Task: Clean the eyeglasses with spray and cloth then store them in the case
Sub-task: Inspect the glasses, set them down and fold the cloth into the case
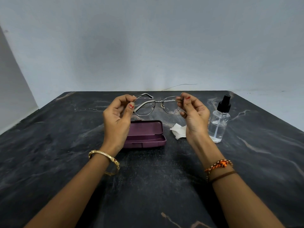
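Observation:
Thin silver metal eyeglasses [158, 100] hang in the air above the table, held by both ends of the frame. My left hand [117, 118] pinches the left end between thumb and fingers. My right hand [193, 115] pinches the right end. One temple arm looks folded behind the left lens. Under the glasses lies a purple case [145, 134], open, with its lid tipped back; my left hand hides its left end. A crumpled white cloth [178, 131] lies right of the case, partly behind my right wrist. A clear spray bottle [219, 122] with a black pump top stands upright at the right.
The dark marbled table [65, 162] ends at a grey wall at the back, with its left and right edges in view. A thin wire [181, 85] runs along the wall just above the table's back edge.

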`<state>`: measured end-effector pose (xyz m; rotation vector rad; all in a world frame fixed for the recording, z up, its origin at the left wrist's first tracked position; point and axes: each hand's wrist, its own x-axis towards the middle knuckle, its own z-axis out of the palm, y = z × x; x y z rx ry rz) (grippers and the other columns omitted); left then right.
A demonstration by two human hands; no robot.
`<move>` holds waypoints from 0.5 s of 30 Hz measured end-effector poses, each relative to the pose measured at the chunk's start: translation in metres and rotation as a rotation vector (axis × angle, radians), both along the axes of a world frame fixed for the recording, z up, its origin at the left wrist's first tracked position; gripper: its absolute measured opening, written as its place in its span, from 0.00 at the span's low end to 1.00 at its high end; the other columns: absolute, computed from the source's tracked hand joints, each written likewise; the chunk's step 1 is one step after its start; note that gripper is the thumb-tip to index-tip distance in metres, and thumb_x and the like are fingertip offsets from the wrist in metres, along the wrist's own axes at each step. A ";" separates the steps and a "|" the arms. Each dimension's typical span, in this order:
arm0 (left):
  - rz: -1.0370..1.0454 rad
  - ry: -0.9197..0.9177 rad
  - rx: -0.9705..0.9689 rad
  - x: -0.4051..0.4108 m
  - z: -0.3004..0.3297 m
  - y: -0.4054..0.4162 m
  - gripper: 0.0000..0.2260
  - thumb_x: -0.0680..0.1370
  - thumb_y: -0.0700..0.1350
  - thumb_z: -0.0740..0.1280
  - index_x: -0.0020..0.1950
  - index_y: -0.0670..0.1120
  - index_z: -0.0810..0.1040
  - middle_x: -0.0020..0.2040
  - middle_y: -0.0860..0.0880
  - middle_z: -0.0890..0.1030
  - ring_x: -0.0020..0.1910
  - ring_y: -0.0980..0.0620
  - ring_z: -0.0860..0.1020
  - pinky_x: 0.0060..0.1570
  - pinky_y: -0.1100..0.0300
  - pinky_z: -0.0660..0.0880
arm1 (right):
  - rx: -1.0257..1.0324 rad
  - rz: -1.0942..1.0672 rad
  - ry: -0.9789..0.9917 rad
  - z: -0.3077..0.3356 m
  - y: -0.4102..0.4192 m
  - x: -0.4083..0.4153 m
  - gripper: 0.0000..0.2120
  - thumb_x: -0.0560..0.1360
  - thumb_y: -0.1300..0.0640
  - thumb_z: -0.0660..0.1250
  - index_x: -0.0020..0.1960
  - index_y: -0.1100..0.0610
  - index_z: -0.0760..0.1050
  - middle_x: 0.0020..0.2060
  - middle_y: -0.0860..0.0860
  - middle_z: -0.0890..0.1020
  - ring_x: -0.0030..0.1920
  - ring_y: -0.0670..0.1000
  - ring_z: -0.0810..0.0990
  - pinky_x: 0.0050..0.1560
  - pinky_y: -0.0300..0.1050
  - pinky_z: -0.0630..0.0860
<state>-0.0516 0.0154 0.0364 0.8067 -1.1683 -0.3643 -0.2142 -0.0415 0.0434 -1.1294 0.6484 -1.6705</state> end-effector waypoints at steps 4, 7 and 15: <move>-0.090 0.140 0.028 -0.004 0.000 0.001 0.08 0.74 0.35 0.63 0.44 0.47 0.76 0.45 0.51 0.80 0.49 0.56 0.79 0.54 0.64 0.76 | 0.018 -0.019 -0.023 0.002 0.002 0.001 0.05 0.74 0.59 0.64 0.40 0.52 0.77 0.28 0.41 0.83 0.33 0.37 0.79 0.33 0.27 0.71; -0.213 0.258 0.051 -0.009 -0.001 0.002 0.07 0.72 0.34 0.64 0.43 0.45 0.77 0.40 0.53 0.83 0.48 0.53 0.80 0.54 0.61 0.77 | 0.037 -0.044 -0.016 0.002 0.002 0.000 0.05 0.74 0.58 0.64 0.41 0.51 0.76 0.27 0.39 0.82 0.34 0.33 0.78 0.40 0.30 0.70; -0.358 0.470 0.118 -0.005 0.001 -0.001 0.09 0.74 0.33 0.60 0.42 0.44 0.76 0.37 0.54 0.85 0.43 0.57 0.82 0.42 0.66 0.77 | 0.086 0.050 -0.025 -0.001 0.000 0.001 0.04 0.73 0.56 0.65 0.40 0.49 0.77 0.31 0.41 0.84 0.38 0.37 0.79 0.40 0.34 0.69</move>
